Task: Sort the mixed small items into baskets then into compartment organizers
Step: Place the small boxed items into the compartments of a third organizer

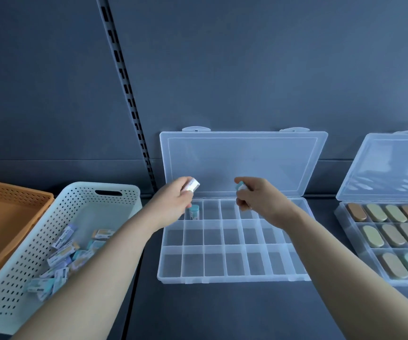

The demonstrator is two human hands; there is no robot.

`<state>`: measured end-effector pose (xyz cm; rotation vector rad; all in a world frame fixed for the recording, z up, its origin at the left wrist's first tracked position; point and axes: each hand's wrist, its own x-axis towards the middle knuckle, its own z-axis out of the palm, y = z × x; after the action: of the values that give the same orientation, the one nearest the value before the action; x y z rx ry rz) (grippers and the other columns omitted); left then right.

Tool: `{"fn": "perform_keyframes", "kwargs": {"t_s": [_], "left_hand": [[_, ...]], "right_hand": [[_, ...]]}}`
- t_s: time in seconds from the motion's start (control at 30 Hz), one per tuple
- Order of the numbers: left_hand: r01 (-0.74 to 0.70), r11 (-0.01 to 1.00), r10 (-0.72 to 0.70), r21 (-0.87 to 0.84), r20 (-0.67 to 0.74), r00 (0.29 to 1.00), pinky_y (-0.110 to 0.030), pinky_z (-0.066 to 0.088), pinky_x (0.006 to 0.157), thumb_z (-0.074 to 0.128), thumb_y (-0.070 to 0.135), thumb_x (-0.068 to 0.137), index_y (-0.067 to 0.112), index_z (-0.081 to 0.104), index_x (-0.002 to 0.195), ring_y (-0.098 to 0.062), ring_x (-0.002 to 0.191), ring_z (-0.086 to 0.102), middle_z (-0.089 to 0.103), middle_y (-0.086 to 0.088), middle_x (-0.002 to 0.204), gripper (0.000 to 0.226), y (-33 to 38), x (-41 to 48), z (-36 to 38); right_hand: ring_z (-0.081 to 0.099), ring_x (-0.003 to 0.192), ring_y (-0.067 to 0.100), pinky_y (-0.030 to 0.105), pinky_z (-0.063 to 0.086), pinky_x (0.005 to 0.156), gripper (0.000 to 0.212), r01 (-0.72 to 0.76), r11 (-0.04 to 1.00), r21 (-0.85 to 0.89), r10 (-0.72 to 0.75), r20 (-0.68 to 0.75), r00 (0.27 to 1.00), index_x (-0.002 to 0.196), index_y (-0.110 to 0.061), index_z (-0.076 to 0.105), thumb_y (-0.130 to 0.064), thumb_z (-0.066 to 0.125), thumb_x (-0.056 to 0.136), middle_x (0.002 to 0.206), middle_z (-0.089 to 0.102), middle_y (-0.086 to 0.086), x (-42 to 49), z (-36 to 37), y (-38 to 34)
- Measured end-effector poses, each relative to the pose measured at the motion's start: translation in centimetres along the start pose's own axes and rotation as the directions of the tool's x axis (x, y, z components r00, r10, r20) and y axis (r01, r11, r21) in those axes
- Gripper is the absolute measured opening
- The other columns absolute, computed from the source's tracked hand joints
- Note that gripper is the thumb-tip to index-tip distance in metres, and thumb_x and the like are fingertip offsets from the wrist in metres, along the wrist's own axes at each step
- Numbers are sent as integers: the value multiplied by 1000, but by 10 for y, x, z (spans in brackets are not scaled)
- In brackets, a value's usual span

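Head view: left hand [173, 200] pinches a white eraser [192, 185] and right hand [259, 197] pinches a teal eraser [240, 185], both at centre frame over the back row of the clear organizer [232, 278]. Step in hand looks like filling compartments from the white basket [58, 207], lower left. Next move likely calls for lowering each eraser into an unfilled cell beside the one already standing there [194, 212].

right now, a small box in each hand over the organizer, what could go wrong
The left hand holds its white box near the standing box in the organizer; dropped there, it might topple that one. The right hand only pinches its teal box, which could slip into a wrong compartment.
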<state>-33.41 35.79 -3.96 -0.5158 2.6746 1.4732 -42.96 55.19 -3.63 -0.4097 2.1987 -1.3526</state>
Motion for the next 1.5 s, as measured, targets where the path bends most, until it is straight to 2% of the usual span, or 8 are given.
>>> {"fn": "perform_keyframes", "kwargs": {"t_s": [0.17,0.3,0.4,0.6,1.0,1.17,1.3,1.5], "left_hand": [[-94,995,92,-26,-65,994,-37,50,59,64,15,87,22,58,95,-22,73,68,73,4,83,13,3,4,15],[-139,989,143,43,-113,983,-14,40,52,70,16,84,27,70,89,-11,64,58,67,2,79,12,2,8,21],[-196,956,218,216,-80,973,-20,41,66,62,15,90,27,70,103,-13,76,56,55,5,87,20,2,13,28],[-203,879,258,430,-73,963,-32,51,76,66,13,83,24,59,99,-12,80,58,62,11,82,21,2,23,37],[-217,871,226,441,33,974,-25,40,67,67,10,80,18,59,92,-11,80,52,65,11,80,16,-8,34,49],[-234,847,253,478,24,967,-27,38,66,68,21,82,19,61,96,-15,91,47,68,9,86,16,-8,33,47],[-238,866,252,439,26,967,-27,37,67,71,30,82,19,61,98,-12,89,44,68,9,89,22,-8,29,42],[-149,912,172,382,-27,985,-25,43,76,78,20,75,29,60,104,-7,97,50,64,15,98,36,-19,16,16]], "right_hand": [[65,65,15,20,47,49,27,-4,992,126,3,5,1000,113,-4,51,-3,62,88,99,70,16,-7,-12,8],[61,60,14,21,49,61,20,26,996,82,-27,15,1000,109,-3,62,-7,59,90,82,70,12,-5,-17,16],[60,61,16,21,49,71,20,-3,999,45,2,32,999,108,-7,65,-9,52,92,77,67,9,-4,-18,18],[64,49,7,13,43,44,24,36,998,-55,-42,-102,994,107,-8,57,2,53,85,87,68,11,0,-15,21],[61,61,17,14,37,41,16,117,958,-263,-158,-140,977,94,-15,63,-6,53,86,77,67,4,11,-2,26],[62,76,18,8,41,57,14,163,913,-375,-218,-107,970,95,-15,69,-10,60,85,84,68,-1,14,2,29],[63,75,19,25,49,69,13,160,907,-391,-216,-104,971,93,-15,67,-10,61,83,83,67,-1,14,5,28],[66,67,25,24,46,54,11,51,956,-289,-90,-122,988,84,-18,49,-10,57,82,85,68,9,13,4,24]]}}
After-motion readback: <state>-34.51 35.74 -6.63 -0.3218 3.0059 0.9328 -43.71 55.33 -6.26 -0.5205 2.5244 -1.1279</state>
